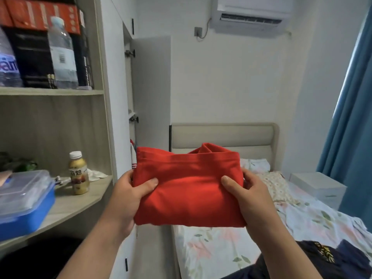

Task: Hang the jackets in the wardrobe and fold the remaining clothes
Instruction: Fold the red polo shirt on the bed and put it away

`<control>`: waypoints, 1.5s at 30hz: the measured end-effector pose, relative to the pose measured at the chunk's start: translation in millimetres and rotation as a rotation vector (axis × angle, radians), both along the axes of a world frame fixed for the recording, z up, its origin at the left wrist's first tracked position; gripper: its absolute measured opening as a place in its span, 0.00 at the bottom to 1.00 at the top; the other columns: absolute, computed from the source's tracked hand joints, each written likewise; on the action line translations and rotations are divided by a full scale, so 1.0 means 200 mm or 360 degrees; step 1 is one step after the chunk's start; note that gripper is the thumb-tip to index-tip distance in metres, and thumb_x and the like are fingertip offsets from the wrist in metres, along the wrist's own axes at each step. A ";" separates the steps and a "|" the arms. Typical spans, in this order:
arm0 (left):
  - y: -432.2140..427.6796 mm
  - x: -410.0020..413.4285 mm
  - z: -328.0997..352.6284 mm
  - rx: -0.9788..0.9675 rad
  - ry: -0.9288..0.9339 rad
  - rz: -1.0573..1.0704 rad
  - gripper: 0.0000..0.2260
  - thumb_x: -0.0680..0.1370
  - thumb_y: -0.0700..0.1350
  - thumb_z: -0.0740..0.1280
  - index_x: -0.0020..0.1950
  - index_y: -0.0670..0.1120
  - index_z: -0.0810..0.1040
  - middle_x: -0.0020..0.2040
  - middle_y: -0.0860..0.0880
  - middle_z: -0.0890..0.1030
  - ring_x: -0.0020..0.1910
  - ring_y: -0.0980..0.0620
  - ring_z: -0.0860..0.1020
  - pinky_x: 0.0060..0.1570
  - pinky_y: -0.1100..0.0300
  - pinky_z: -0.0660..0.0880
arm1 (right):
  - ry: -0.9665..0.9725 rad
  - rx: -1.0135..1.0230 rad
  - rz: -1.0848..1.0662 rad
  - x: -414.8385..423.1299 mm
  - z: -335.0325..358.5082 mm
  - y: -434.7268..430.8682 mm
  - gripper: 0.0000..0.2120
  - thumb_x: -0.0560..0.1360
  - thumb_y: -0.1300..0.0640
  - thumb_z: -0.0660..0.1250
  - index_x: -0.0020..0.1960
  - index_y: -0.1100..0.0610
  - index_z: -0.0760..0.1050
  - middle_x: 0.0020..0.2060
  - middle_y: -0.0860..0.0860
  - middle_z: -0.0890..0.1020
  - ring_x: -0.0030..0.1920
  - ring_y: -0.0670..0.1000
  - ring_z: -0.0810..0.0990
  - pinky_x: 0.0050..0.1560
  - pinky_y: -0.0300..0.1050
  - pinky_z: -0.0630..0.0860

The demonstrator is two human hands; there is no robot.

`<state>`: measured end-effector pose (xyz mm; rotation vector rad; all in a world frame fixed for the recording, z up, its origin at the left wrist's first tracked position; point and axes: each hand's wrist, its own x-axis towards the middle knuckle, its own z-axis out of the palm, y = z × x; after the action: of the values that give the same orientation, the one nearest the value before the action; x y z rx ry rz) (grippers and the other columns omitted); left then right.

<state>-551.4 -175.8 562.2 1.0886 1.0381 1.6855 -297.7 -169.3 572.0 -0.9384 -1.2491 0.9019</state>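
Observation:
A folded red garment [188, 186] is held up in the air at chest height, in front of the bed. My left hand [130, 196] grips its left edge, thumb on top and fingers underneath. My right hand [246, 193] grips its right edge the same way. Behind it the wardrobe [128, 97] stands with its grey door [152, 91] swung open, and a red-and-white garment [133, 154] shows just inside. Dark navy clothes [330, 258] lie on the bed at the lower right.
A bed with a floral sheet [221, 250] and a beige headboard [223, 135] fills the right. A white box [318, 186] sits by the blue curtain [350, 125]. On the left, a shelf desk [80, 200] carries a blue lidded box [26, 200] and a drink bottle [79, 173]; water bottles [62, 53] stand above.

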 end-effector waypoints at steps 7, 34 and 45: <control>0.23 -0.25 0.00 0.0103 -0.0030 0.0119 0.14 0.62 0.44 0.76 0.47 0.49 0.83 0.47 0.45 0.86 0.44 0.48 0.85 0.39 0.59 0.79 | -0.0012 0.0055 0.0059 -0.26 0.04 0.27 0.08 0.73 0.59 0.74 0.52 0.52 0.82 0.42 0.50 0.87 0.43 0.51 0.85 0.40 0.42 0.79; 1.80 -0.51 -0.04 0.0052 0.0222 0.0431 0.16 0.64 0.50 0.75 0.50 0.51 0.81 0.46 0.51 0.86 0.44 0.49 0.84 0.43 0.52 0.79 | -0.0011 0.0044 0.0034 -0.59 -0.07 1.98 0.10 0.73 0.59 0.73 0.54 0.51 0.82 0.46 0.49 0.87 0.49 0.52 0.84 0.56 0.58 0.80; 2.50 -0.71 0.05 0.0116 0.0344 0.0611 0.09 0.73 0.40 0.75 0.49 0.51 0.81 0.43 0.55 0.85 0.40 0.55 0.84 0.37 0.60 0.77 | 0.0007 0.0082 0.0149 -0.80 0.04 2.74 0.12 0.73 0.58 0.75 0.54 0.47 0.83 0.46 0.49 0.87 0.48 0.51 0.84 0.54 0.56 0.79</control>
<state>-692.6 324.1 572.1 1.1943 1.4038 1.9488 -458.0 377.7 579.3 -0.8427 -1.3154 0.9400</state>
